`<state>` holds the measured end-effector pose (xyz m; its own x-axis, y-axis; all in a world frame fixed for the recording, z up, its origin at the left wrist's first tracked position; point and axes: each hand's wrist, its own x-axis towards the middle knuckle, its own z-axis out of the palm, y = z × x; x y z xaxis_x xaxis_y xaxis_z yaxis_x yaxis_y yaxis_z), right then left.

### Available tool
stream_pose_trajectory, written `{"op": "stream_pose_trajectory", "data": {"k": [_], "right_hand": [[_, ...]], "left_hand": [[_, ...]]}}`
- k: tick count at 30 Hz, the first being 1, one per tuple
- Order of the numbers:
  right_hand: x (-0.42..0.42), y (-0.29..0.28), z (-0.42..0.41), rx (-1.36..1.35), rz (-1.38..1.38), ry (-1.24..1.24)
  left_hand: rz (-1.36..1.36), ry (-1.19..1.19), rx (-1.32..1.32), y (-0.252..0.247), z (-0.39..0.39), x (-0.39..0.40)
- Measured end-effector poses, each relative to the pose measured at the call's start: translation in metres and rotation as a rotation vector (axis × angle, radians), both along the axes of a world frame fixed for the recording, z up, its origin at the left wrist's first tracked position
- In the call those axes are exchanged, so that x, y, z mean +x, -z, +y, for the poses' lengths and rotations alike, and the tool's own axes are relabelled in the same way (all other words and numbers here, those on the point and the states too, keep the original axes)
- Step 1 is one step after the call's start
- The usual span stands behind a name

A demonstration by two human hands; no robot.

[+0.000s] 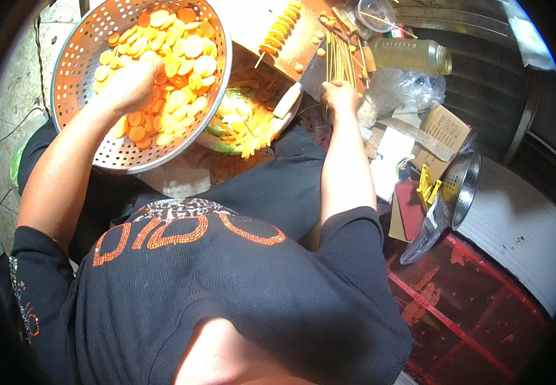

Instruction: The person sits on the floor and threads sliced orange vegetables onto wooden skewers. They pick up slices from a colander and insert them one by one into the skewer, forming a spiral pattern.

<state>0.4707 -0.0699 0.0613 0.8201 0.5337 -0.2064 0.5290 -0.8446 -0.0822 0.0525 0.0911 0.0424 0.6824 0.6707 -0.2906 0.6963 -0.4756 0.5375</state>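
Note:
A metal colander (pixel 73 72) with a perforated wall holds a heap of round carrot slices (pixel 177 103) before me. My left hand (pixel 136 86) reaches into the heap with its fingers bent; the fingertips are hidden, so a grip cannot be made out. At the right, my right hand (pixel 341 98) closes around the lower ends of a bundle of thin bamboo skewers (pixel 338 57). They lie over a cutting board (pixel 292 60) and a knife blade. A skewer threaded with carrot slices (pixel 280 29) rests on the board. The knife's pale handle (pixel 287 101) juts towards me.
Below the board, a basin (pixel 290 120) contains carrot peelings and green scraps. A glass jar (pixel 410 55) lies beside a clear plastic cup (pixel 376 14). Cardboard boxes (pixel 439 130), a yellow clip (pixel 427 187) and another metal colander (pixel 465 190) crowd the right side.

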Motion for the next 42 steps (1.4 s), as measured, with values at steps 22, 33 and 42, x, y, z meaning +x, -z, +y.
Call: {"op": "stream_pose_trajectory", "data": {"k": [22,33,42], "right_hand": [[0.004,0.008,0.025,-0.235,0.045,-0.089],[-0.020,-0.002,0.030,-0.258,-0.038,-0.200],[-0.034,-0.030,0.035,0.550,0.642,0.292]], "left_hand": [[-0.059,-0.148,0.039,-0.029,0.033,-0.001],[-0.019,-0.091,0.087,-0.019,0.008,0.013],[-0.373,-0.380,-0.431,-0.050,0.035,0.003]]}}
